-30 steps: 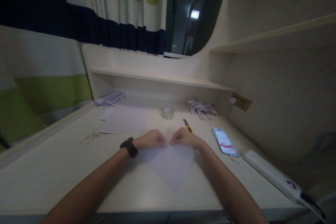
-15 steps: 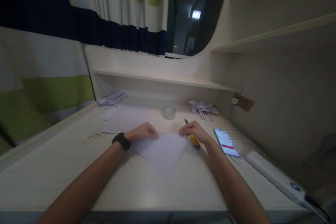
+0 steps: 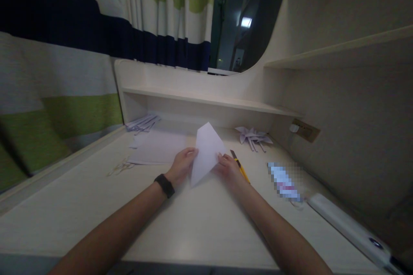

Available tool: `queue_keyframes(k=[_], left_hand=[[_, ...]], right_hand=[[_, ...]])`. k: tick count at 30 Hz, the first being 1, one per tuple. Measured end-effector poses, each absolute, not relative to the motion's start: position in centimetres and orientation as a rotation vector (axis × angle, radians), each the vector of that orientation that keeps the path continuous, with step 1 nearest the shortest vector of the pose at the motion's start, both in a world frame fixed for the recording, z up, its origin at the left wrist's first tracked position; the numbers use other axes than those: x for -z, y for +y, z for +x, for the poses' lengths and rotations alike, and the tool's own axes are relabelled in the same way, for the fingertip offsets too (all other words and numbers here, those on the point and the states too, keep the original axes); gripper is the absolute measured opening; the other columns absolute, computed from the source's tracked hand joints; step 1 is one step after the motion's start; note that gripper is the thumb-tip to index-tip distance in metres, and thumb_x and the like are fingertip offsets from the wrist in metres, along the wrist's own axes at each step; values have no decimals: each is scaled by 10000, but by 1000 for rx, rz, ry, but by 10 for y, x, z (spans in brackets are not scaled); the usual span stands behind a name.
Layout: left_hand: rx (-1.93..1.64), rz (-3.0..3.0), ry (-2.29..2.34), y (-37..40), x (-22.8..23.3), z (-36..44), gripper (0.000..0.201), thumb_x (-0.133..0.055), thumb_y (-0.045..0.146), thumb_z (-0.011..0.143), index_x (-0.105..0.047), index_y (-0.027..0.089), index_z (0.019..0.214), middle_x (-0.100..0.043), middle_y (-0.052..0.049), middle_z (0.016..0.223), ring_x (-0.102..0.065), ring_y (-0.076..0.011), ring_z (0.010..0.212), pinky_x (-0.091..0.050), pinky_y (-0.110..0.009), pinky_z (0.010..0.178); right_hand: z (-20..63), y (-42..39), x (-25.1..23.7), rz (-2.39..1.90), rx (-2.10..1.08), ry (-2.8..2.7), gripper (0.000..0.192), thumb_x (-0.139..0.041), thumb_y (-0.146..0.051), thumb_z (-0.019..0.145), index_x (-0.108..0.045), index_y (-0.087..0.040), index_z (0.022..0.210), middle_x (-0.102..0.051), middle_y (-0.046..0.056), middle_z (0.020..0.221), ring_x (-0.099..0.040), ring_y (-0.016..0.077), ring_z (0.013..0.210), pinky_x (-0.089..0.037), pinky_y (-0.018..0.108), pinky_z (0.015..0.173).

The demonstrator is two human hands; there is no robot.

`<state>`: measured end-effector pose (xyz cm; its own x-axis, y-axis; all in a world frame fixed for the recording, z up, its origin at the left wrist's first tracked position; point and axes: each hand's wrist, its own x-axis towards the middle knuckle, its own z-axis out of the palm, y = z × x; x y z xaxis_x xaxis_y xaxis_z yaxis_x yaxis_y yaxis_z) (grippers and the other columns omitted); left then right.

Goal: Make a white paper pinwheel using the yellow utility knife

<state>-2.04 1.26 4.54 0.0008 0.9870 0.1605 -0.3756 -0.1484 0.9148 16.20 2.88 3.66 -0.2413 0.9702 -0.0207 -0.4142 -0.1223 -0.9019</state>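
Paper point(image 3: 206, 152): folded white sheet, lifted off the desk point(image 3: 200, 223), standing tilted between my two hands, one point up, one point down near the desktop.
Left hand point(image 3: 182, 165): I pinch the paper's left edge, thumb in front; black watch point(image 3: 164, 185) on the wrist.
Right hand point(image 3: 229, 167): I grip the paper's right edge with my fingertips.
Knife point(image 3: 239, 165): yellow cutter, flat on the desk, just beside my right hand.
Sheets point(image 3: 159, 148): loose paper lying behind my left hand.
Phone point(image 3: 285, 180): on the desk, well right of my hands.
Folded pieces point(image 3: 254, 136): by the back wall.
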Motion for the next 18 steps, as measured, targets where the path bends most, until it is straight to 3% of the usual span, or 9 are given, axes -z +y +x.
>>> queue_keyframes(k=[6, 11, 18], left_hand=[[-1468, 1038, 840, 13, -49, -22, 402, -748, 413, 650, -626, 126, 905, -676, -71, 810, -627, -175, 697, -477, -285, 643], [-1473, 1048, 811, 16, -49, -26, 419, -756, 404, 646, -615, 128, 928, -673, -59, 800, -630, -172, 705, -482, -286, 659], [-1294, 1149, 833, 17, -57, -37, 433, -717, 438, 700, -609, 138, 993, -671, -92, 894, -639, -165, 711, -484, -281, 648]], right_hand=[[167, 34, -33, -871, -1462, -1018, 413, -769, -310, 634, -605, -190, 994, -694, 81, 1009, -670, 232, 833, -557, 361, 734], [170, 37, -32, -904, -1483, -1109, 422, -775, -356, 633, -632, -164, 980, -711, 80, 921, -673, 215, 760, -552, 362, 723], [180, 37, -44, -977, -1442, -1293, 416, -796, -372, 583, -660, -140, 901, -707, 77, 838, -646, 184, 663, -532, 299, 593]])
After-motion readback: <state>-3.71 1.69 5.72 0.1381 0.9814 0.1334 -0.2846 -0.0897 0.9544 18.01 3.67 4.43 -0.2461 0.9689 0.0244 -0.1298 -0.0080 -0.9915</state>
